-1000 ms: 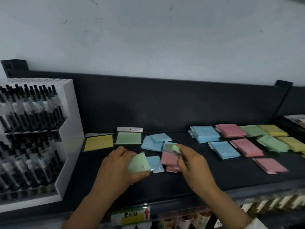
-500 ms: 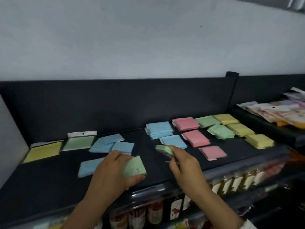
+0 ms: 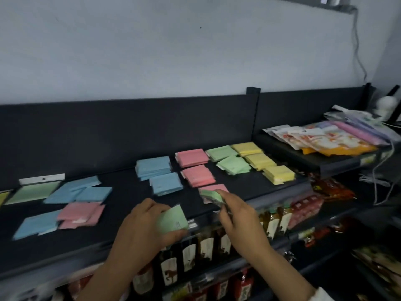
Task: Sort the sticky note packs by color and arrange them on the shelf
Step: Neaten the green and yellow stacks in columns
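The left hand is closed around a pale green sticky note pack, thumb under its lower edge and fingers over the back, so the flat square face tilts up toward the camera; a small dark mark shows near its lower right corner. The right hand pinches a second green pack between thumb and fingertips, holding it just above the front of the dark shelf. This pack looks thicker and slightly crumpled in a glossy wrapper, though motion blur softens its edges.

Directly behind the right hand's pack lies a single pink pack, partly hidden by it. Beyond the right hand, the sorted piles sit in rows: blue stacks, then pink stacks, green stacks and, farthest to that hand's outer side, yellow stacks. The piles are close together but separated by colour.

On the left hand's outer side, unsorted packs lie loose: overlapping pink packs nearest, a blue pack beyond them toward the shelf front, more blue packs farther back, and a larger green pack with a white hang tab near the back panel.
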{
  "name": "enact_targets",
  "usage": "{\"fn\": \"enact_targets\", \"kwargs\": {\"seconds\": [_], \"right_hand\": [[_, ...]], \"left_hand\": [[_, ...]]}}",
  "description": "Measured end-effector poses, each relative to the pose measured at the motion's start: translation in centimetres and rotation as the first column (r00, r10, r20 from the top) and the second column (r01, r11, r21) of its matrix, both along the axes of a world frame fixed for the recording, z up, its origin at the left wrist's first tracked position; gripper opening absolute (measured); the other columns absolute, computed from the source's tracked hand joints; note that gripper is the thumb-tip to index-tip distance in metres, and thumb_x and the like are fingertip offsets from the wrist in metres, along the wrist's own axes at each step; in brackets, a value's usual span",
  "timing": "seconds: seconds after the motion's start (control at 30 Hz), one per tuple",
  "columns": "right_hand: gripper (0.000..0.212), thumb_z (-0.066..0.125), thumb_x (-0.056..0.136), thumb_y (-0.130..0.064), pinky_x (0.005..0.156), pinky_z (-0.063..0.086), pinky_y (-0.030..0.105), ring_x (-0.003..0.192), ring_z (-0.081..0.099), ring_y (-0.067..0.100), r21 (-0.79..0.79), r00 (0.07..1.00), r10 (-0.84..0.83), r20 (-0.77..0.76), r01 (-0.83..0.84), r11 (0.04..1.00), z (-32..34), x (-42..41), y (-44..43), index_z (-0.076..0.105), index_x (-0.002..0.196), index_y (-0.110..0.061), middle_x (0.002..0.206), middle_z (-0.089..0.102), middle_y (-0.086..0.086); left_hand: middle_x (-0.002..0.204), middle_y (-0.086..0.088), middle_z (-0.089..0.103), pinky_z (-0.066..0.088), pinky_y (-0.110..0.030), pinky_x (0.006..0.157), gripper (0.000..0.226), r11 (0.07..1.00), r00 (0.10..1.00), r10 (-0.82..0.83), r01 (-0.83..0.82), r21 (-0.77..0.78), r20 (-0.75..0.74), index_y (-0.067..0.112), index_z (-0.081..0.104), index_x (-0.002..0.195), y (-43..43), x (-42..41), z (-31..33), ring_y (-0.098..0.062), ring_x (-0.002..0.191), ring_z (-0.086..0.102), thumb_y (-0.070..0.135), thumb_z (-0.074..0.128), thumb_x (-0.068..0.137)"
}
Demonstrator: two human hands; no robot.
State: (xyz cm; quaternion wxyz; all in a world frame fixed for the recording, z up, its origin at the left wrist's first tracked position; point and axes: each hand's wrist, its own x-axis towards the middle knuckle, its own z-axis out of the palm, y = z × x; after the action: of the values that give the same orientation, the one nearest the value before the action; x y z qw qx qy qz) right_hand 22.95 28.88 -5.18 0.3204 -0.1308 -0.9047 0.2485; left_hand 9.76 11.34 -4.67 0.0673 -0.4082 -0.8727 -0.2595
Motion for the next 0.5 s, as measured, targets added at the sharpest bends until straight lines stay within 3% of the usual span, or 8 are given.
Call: {"fn": "enact_targets", "kwargs": {"seconds": [0.13, 0.3, 0.5], "right_hand": [[0.042, 0.044, 0.094, -0.012, 0.087, 0.049, 0.027, 0.106, 0.057, 0.012, -0.017, 1.000, -0.021, 0.001, 0.021, 1.000, -0.3, 1.2, 2.4, 0.047, 0.135, -0.023, 0.124, 0.058, -0.004], [0.042, 0.045, 0.094, -0.009, 0.088, 0.043, 0.016, 0.107, 0.056, 0.007, -0.010, 0.999, -0.042, -0.022, 0.041, 0.999, -0.8, 1.2, 5.1, 0.049, 0.134, -0.021, 0.124, 0.057, -0.007], [0.042, 0.049, 0.091, -0.004, 0.097, 0.041, 0.019, 0.113, 0.054, 0.010, 0.102, 0.996, -0.092, 0.011, 0.090, 0.991, -1.1, -0.1, 10.3, 0.051, 0.132, -0.014, 0.125, 0.059, -0.002]], "left_hand": [[0.096, 0.021, 0.040, 0.040, -0.021, 0.073, 0.071, 1.000, 1.000, -0.014, 0.014, -0.019, 0.011, 0.036, 0.054, 0.116, 2.2, 1.0, 0.2, -0.003, 0.093, 0.045, 0.078, 0.057, 0.059], [0.098, 0.021, 0.041, 0.042, -0.023, 0.078, 0.071, 0.999, 0.999, -0.041, 0.041, -0.007, 0.021, 0.035, 0.054, 0.116, 5.0, 0.8, 0.6, -0.003, 0.094, 0.045, 0.076, 0.060, 0.058], [0.099, 0.021, 0.041, 0.042, -0.023, 0.081, 0.070, 0.994, 0.996, -0.091, 0.090, 0.068, 0.012, 0.035, 0.055, 0.117, 10.2, -0.9, 1.0, -0.003, 0.096, 0.046, 0.073, 0.063, 0.059]]}}
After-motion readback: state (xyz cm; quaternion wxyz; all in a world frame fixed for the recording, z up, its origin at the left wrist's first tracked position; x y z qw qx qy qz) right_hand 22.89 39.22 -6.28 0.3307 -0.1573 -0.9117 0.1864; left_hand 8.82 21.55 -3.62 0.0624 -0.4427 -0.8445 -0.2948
